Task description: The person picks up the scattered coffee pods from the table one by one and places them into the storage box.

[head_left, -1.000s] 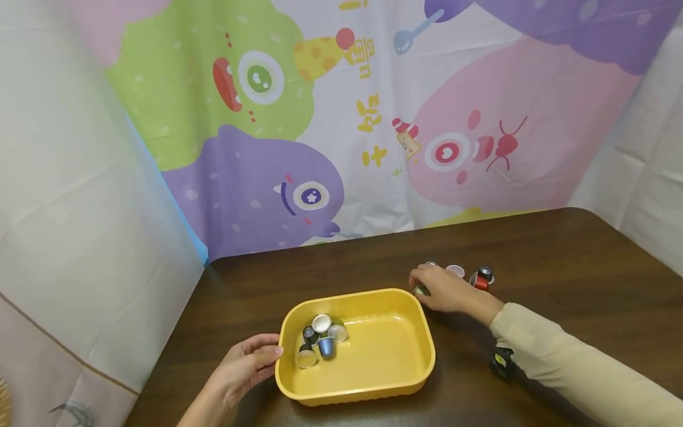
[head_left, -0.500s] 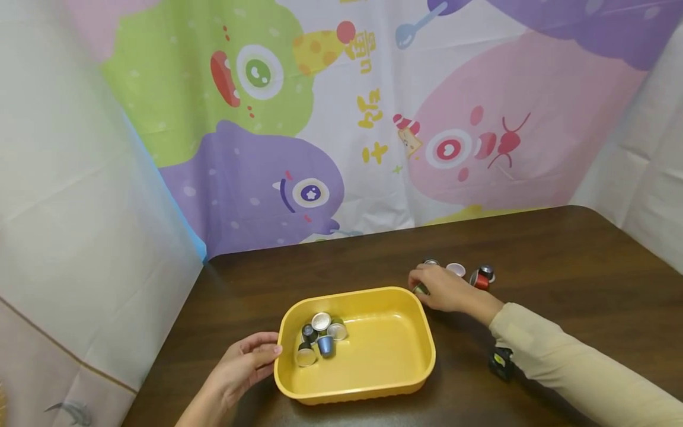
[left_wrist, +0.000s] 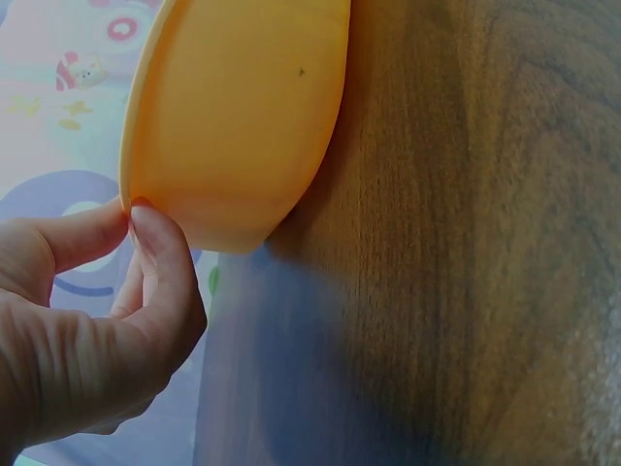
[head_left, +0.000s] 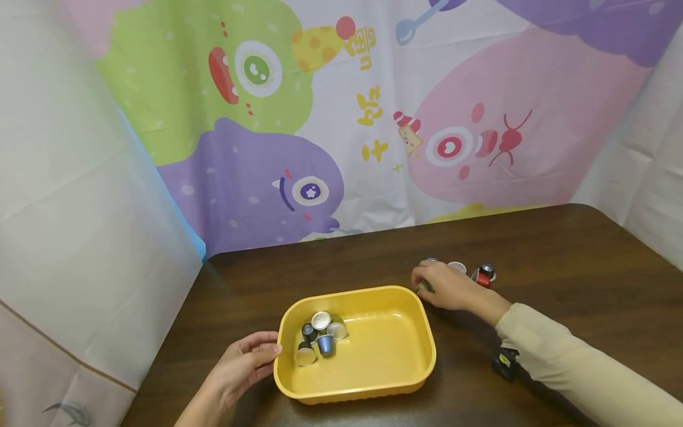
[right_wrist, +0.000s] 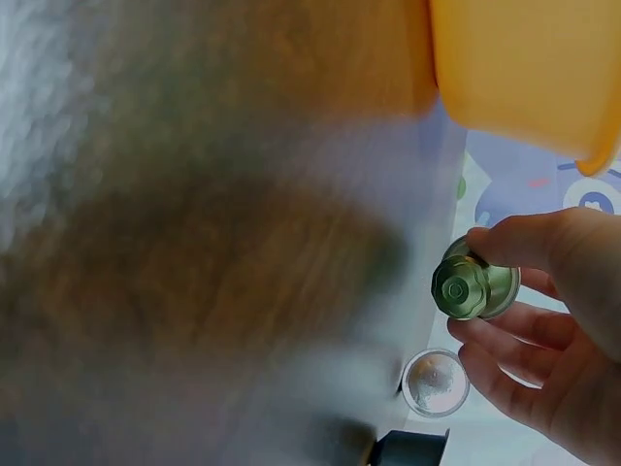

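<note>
A yellow plastic basin (head_left: pixel 354 391) stands on the table, and my left hand (head_left: pixel 242 365) pinches its left rim between thumb and fingers (left_wrist: pixel 160 238). In its left part lie several coffee capsules, among them a blue one (head_left: pixel 326 346) and one with its silver lid (head_left: pixel 321 321) up. Just beyond the basin's far right corner, my right hand (head_left: pixel 445 286) holds a green coffee capsule (right_wrist: pixel 460 288) between thumb and fingers. Behind that hand, a silver-lidded capsule (right_wrist: pixel 436 382) and a dark one (right_wrist: pixel 409 449) show in the right wrist view.
Right of the right hand are a white-lidded capsule (head_left: pixel 457 268), a red one (head_left: pixel 482 279) and a dark one (head_left: pixel 487 270) on the brown table (head_left: pixel 560 267). A cartoon-printed curtain (head_left: pixel 373 196) hangs along the back edge, with pale cloth at both sides.
My right forearm has shifted slightly to the right, the green capsule still held, and now covers more of the red capsule. The left hand and the basin stay in place.
</note>
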A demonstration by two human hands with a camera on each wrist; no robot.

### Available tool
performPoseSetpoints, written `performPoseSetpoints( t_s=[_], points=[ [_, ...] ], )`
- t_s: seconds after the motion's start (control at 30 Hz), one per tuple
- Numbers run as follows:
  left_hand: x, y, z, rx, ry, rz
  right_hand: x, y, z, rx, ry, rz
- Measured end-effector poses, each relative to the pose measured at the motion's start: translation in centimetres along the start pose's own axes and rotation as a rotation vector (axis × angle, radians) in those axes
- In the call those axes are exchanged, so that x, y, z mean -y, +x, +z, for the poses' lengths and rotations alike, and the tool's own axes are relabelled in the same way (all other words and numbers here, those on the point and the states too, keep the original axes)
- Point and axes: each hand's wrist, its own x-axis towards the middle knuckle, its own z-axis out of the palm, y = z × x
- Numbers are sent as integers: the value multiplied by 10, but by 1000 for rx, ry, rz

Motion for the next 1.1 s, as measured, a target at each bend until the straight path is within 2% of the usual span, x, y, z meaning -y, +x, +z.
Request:
performPoseSetpoints(
  t_s=[0.57,1.1],
  points=[
    [-3,2,0,-8,0,3,3,-5,-13,-53,-64,33],
    [-1,0,-1,7,-13,13,6,-12,-8,-116,-144,-23]
  ],
)
